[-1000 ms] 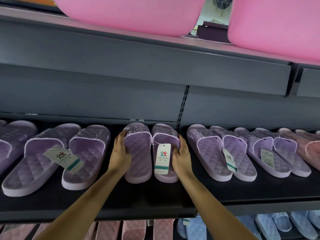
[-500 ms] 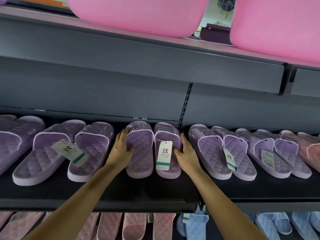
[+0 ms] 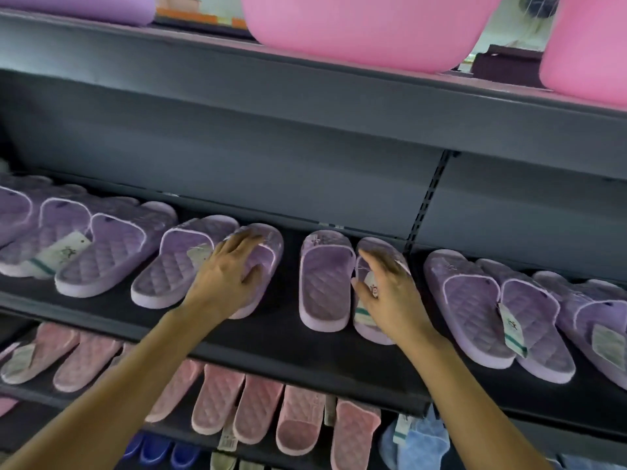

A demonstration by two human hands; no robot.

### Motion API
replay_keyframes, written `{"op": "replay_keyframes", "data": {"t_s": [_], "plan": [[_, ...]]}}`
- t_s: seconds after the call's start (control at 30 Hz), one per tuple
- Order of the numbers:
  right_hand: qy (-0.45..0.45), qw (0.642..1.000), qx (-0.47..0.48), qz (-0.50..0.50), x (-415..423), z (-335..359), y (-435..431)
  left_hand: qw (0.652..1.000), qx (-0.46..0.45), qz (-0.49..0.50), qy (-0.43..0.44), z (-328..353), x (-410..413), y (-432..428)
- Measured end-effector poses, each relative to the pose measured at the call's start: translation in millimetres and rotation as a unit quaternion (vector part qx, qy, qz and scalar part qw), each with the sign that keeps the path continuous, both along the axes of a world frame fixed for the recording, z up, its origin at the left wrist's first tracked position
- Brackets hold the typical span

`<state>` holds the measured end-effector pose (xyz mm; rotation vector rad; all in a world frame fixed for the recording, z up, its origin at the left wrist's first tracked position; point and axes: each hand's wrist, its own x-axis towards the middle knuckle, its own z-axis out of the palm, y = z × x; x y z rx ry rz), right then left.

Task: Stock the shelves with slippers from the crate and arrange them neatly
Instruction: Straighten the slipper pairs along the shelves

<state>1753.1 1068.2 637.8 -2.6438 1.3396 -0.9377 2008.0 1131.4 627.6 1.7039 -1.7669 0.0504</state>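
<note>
Left hand (image 3: 230,271): fingers (image 3: 242,240) spread and fairly straight across the strap of the slanted slipper (image 3: 271,245), thumb low by its inner edge. It is pressing, not wrapped round, though blur softens the detail. Right hand (image 3: 385,286): fingers (image 3: 380,262) also flat and splayed, on the right centre slipper (image 3: 369,330) and covering most of its hang tag. The thumb sits at the seam against the left centre slipper (image 3: 324,283). Neither hand clenches anything.

Key relation: the centre two run nearly straight front to back on the dark shelf (image 3: 271,335), toes to the back panel. The slanted slipper and its mate (image 3: 176,262) lie with toes up-right and heels down-left, so their long axis crosses that line. A bare gap of shelf separates the two pairs. The left hand is already on the slanted slipper and is the nearer one; the right hand pins the centre pair. The likely next move is to swing that heel rightward until the pairs are parallel — a judgement only.

Further out there are more purple pairs (image 3: 475,300) on both sides, some overlapping. Pink slippers (image 3: 258,412) fill the shelf below, with blue ones lower still. Pink tubs (image 3: 356,28) sit on top. The crate is not in view.
</note>
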Motion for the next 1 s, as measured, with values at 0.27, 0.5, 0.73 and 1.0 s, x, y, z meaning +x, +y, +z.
{"op": "replay_keyframes", "data": {"t_s": [0.27,0.5,0.73,1.0], "plan": [[0.011,0.999,0.006,0.048,79,3,13,0.999,-0.029,0.006,-0.027,6,70,14],[0.009,0.998,0.049,0.046,153,-3,24,0.996,0.040,-0.071,-0.034,-3,132,-4],[-0.017,0.999,0.021,-0.021,190,-11,41,0.990,0.056,-0.123,-0.032,-21,163,-17],[-0.055,0.993,0.045,-0.093,194,-37,45,0.994,-0.006,-0.106,0.034,-50,148,-13]]}}
